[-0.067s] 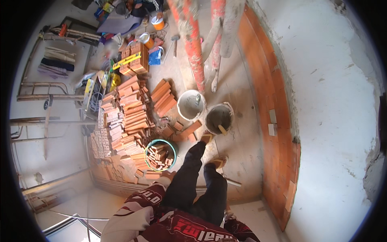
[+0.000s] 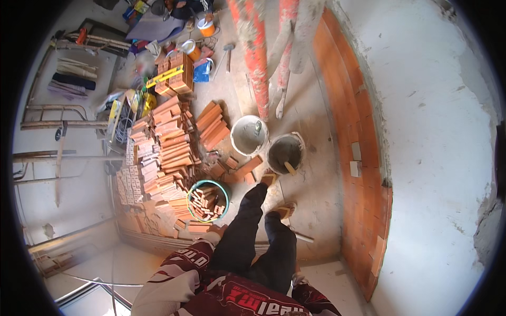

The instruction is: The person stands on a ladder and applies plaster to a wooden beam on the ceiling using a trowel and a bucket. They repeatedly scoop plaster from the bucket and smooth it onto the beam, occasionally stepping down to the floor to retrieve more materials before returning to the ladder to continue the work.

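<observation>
My left hand [image 2: 217,230] hangs low beside my left leg, close to some loose terracotta tile pieces [image 2: 200,227] on the floor. It is small and dark in the picture, so its fingers cannot be made out. Against my right thigh is my right hand [image 2: 299,278], mostly hidden by the sleeve and leg. A green-rimmed tub [image 2: 228,203] of broken tile pieces [image 2: 206,204] stands just ahead of my left hand. Before my feet are two mortar buckets, a pale one [image 2: 249,135] and a darker one [image 2: 285,152] with a wooden handle [image 2: 290,168] sticking out.
Stacked terracotta tiles [image 2: 171,137] fill the left floor, with a yellow spirit level [image 2: 165,77] on bricks beyond. Red, mortar-splashed posts [image 2: 255,63] rise ahead. Tiles [image 2: 363,152] line the lower right wall. A hammer [image 2: 228,57] and orange buckets [image 2: 206,28] lie farther off, near another person [image 2: 187,9].
The whole view has shifted very slightly. Neither hand has visibly moved to another thing.
</observation>
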Demonstrator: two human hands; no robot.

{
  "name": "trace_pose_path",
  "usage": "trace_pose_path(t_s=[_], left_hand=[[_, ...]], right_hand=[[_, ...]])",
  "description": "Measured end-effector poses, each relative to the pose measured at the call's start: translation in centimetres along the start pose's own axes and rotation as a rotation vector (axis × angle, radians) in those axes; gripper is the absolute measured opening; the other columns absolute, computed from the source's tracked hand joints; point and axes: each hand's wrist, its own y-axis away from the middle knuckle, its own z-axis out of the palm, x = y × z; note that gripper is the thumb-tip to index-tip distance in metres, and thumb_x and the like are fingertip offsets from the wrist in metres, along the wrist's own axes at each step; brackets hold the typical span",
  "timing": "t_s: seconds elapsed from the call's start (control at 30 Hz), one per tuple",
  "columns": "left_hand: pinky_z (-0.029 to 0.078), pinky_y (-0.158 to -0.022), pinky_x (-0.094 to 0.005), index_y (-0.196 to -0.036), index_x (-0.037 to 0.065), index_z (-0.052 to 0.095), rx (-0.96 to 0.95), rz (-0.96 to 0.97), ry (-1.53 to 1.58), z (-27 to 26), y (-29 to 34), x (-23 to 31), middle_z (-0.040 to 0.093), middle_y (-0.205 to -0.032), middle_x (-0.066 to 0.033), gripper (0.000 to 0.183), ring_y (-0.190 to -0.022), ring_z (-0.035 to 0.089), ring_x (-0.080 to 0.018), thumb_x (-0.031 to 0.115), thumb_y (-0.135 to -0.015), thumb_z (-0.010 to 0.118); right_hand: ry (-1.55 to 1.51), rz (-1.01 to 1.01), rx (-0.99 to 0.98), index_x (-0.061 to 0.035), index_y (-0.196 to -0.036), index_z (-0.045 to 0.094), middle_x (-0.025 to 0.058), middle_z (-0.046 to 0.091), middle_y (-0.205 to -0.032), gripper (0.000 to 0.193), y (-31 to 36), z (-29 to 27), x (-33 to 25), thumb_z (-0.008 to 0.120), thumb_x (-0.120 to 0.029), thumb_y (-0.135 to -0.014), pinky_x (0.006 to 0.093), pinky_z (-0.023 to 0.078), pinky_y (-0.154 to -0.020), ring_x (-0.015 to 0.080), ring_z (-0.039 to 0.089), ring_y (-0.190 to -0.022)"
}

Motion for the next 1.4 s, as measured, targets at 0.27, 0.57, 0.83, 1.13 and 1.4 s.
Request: trace_pose_path(t_s=[0.27,0.57,0.83,1.13,1.4], left_hand=[[0.035,-0.102,-0.0389,-0.121,-0.004,0.056,-0.263,0.285,0.474,8.7,-3.0,-5.1,0.056,-0.122,-0.0257,0.098,-0.118,0.052,-0.0345,0.081,-0.08,0.029],[0.04,-0.099,-0.0395,-0.126,0.0,0.052,-0.072,0.091,0.614,2.4,-0.6,5.5,0.054,-0.125,-0.0236,0.085,-0.118,0.051,-0.037,0.067,-0.075,0.057],[0.041,-0.095,-0.0423,-0.116,0.006,0.055,0.299,0.23,0.634,1.0,-11.6,12.7,0.061,-0.111,-0.0196,0.059,-0.108,0.054,-0.0368,0.043,-0.073,0.071],[0.036,-0.103,-0.0384,-0.14,0.008,0.038,-0.113,0.073,0.829,-2.3,-26.8,24.0,0.053,-0.129,-0.0188,0.097,-0.124,0.045,-0.034,0.068,-0.069,0.065],[0.032,-0.098,-0.0544,-0.133,0.015,0.041,-0.5,-0.233,1.815,2.1,-37.7,29.5,0.038,-0.138,-0.007,0.069,-0.122,0.041,-0.0311,0.054,-0.079,0.061]], right_hand=[[-0.301,-0.339,0.09,0.0028,-0.125,0.053,0.0163,0.054,-0.126,0.062,-6.1,-1.9,-13.5,0.052,-0.049,-0.091,0.0361,0.043,-0.094,0.0239,0.051,-0.114],[0.584,-0.41,0.391,-0.0104,-0.087,0.068,0.013,0.066,-0.108,0.04,-1.0,-5.0,-29.6,0.035,-0.03,-0.097,0.0472,0.048,-0.081,0.0358,0.058,-0.1],[1.089,-0.198,0.524,-0.0103,-0.12,0.057,0.0153,0.059,-0.12,0.035,-3.2,-5.4,-17.5,0.04,-0.027,-0.094,0.0394,0.038,-0.102,0.0276,0.044,-0.125],[0.027,-0.067,-0.126,0.0034,-0.134,0.038,0.0225,0.053,-0.124,0.072,-5.1,-1.8,-16.2,0.053,-0.051,-0.089,0.0399,0.044,-0.093,0.0328,0.054,-0.116],[0.785,0.138,0.279,-0.0097,-0.147,0.01,0.0355,0.038,-0.131,0.12,-1.0,8.3,-24.7,0.074,-0.064,-0.061,0.0467,0.037,-0.102,0.0484,0.043,-0.121]])
